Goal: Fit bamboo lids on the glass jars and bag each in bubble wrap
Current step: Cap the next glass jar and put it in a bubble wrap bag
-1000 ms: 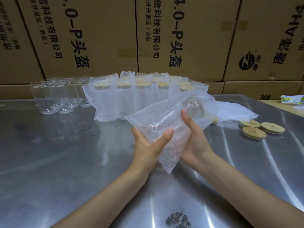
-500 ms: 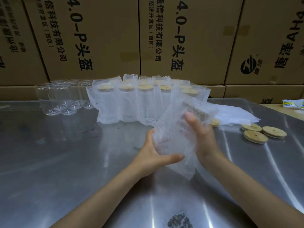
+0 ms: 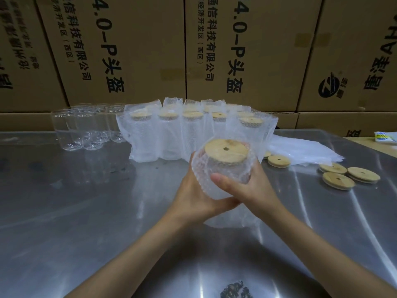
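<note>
centre of the frame: a jar (image 3: 223, 168) with a bamboo lid (image 3: 225, 150), upright inside a bubble bag (image 3: 217, 186), lifted just above the steel table (image 3: 86, 211). left hand (image 3: 193, 196) wrapped round the lower left of the bag, fingers curled under it and gripping. right hand (image 3: 249, 188) clasped on the right side, thumb across the front, also gripping the bag and jar. bag mouth open around the lid, its loose end hanging below the hands.

behind, centre of the frame: a row of bagged jars (image 3: 193, 134), lids on, standing close together and touching; judged finished. upper left: a cluster of bare jars (image 3: 86, 130), no lids, no bags; judged still to do. right of the frame: three loose lids (image 3: 348, 175) lying together, another lid (image 3: 279, 161) nearer centre, beside a flat pile of empty bags (image 3: 300, 149). roughly half the work done, at a guess; exact counts hard to tell.

cardboard boxes (image 3: 139, 50) stacked as a wall along the far table edge, just behind the jars. wide bare steel in the lower left and along the bottom of the frame. a dark patch (image 3: 234, 290) at bottom centre. table edge visible at upper right, with a small packet (image 3: 384, 137) beyond it.
</note>
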The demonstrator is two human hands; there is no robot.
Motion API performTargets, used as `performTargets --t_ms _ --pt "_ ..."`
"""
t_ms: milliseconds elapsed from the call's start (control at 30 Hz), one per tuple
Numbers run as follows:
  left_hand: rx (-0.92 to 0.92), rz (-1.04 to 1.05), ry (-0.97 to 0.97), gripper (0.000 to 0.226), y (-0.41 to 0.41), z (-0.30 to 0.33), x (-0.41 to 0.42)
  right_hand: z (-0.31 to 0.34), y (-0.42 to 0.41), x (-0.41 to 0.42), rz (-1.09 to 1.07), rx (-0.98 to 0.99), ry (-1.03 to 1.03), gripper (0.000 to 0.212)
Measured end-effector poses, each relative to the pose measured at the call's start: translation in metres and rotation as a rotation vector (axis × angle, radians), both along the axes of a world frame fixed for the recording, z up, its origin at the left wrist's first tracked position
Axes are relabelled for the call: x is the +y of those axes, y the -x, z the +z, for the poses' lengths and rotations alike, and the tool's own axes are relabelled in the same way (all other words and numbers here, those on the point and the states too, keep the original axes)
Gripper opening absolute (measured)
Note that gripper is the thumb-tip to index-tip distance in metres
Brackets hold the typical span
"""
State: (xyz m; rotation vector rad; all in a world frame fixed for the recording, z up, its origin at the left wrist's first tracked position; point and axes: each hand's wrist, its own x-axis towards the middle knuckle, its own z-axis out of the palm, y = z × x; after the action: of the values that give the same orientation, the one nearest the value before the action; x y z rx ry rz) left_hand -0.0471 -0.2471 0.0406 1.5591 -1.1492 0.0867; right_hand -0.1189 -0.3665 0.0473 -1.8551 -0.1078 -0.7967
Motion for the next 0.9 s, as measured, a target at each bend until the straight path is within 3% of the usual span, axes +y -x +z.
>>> performTargets --t_ms 167,367,467,633,900 --pt "0.186 0.066 0.169 0.065 -0.018 0.006 0.006 -0.014 -0.003 0.003 -0.041 0.126 0.020 0.089" --pt "0.275 0.307 0.307 0.084 -0.071 0.008 0.022 -0.041 -0.020 -0.011 -0.178 0.237 0.096 0.081" --pt "0.324 0.418 0.355 0.092 -0.104 0.002 0.029 -0.053 -0.033 -0.031 -0.346 0.255 0.073 0.075" --pt "0.325 0.595 0.379 0.090 -0.151 -0.014 0.036 -0.053 -0.049 -0.067 -0.571 0.304 -0.049 0.067" --pt "0.165 0.633 0.281 0.093 -0.191 -0.022 0.019 -0.056 -0.063 -0.090 -0.575 0.337 -0.041 0.072"
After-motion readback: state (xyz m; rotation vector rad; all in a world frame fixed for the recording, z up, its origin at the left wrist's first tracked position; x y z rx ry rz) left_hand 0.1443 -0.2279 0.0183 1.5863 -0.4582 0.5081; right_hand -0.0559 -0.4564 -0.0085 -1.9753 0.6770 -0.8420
